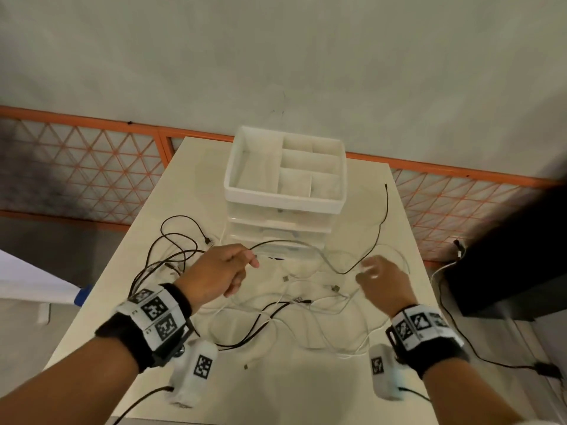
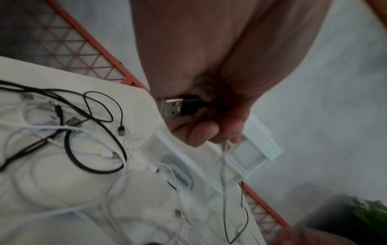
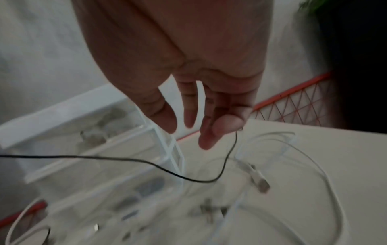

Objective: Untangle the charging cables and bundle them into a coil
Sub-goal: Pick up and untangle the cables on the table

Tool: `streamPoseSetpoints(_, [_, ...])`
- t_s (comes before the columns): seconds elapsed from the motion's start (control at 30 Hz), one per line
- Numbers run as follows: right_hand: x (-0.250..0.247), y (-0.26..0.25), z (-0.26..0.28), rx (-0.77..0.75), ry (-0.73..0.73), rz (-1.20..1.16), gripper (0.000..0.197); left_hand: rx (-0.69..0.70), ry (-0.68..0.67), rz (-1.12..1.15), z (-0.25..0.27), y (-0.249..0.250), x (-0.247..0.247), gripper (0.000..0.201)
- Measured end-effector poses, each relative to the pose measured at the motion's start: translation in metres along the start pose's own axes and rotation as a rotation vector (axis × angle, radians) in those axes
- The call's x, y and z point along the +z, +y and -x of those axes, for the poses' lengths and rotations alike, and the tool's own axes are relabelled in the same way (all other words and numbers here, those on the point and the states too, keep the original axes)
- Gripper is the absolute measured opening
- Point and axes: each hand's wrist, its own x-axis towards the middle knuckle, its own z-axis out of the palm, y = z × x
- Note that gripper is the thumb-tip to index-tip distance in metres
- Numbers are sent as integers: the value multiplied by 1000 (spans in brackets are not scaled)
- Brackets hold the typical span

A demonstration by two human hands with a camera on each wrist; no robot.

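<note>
A tangle of black and white charging cables (image 1: 291, 305) lies spread over the white table (image 1: 276, 391). My left hand (image 1: 245, 265) hovers over the pile's left side, its curled fingers gripping the USB plug (image 2: 172, 107) of a thin black cable (image 1: 340, 272). That cable sags to the right, rises to my right hand (image 1: 372, 269), then trails off to the far right of the table. In the right wrist view the right hand (image 3: 201, 129) has its thumb and first fingers fairly straight, while one curled finger holds the black cable (image 3: 146, 163) up. The rest of the tangle (image 2: 69, 132) stays on the table.
A white plastic drawer organizer (image 1: 282, 202) with an open divided top stands at the table's far middle, just beyond both hands. An orange lattice fence (image 1: 92, 167) runs behind the table. A black box (image 1: 506, 271) with its own cords sits off the right edge.
</note>
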Motion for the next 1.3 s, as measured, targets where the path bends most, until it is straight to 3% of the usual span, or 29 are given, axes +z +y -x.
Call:
streamPoseSetpoints(0.07, [22,13,7,92,-70,174,28,-31,0,62,2,-1,12,26])
streamPoseSetpoints(0.2, [62,44,19,252,-140,272,50,-64,93,226,3,12,19,23])
streamPoseSetpoints(0.33, [79,48,27,245,-172,255,30,-67,149,239,2,13,18,20])
streamPoseSetpoints(0.47, [59,20,32,51,-55,205,19,-109,176,287,7,9,13,21])
streamPoseSetpoints(0.6, [1,-38,41,-365,191,-208,12,-162,173,345,14,4,8,23])
streamPoseSetpoints(0.7, [-39,-82,66,-544,215,-552,14,-155,179,393,17,7,6,25])
streamPoseSetpoints(0.77, [-49,-98,78,-606,168,-650,15,-104,190,473,18,16,0,26])
streamPoseSetpoints(0.87, [-39,-104,82,-644,-32,-371,14,42,231,557,19,38,-17,27])
streamPoseSetpoints(0.93, [-23,-104,81,-724,-112,-174,15,156,193,454,21,54,-25,27])
streamPoseSetpoints(1.03, [-6,-115,82,-789,-61,-238,13,226,19,33,25,66,-12,27])
streamPoseSetpoints(1.1, [-5,-123,81,-784,10,-318,11,207,-86,-91,25,61,4,29])
streamPoseSetpoints(1.17, [-4,-119,75,-757,40,-308,8,163,-34,-13,22,58,7,32])
streamPoseSetpoints(1.3, [26,-64,54,-606,96,18,8,187,129,269,25,87,-22,31])
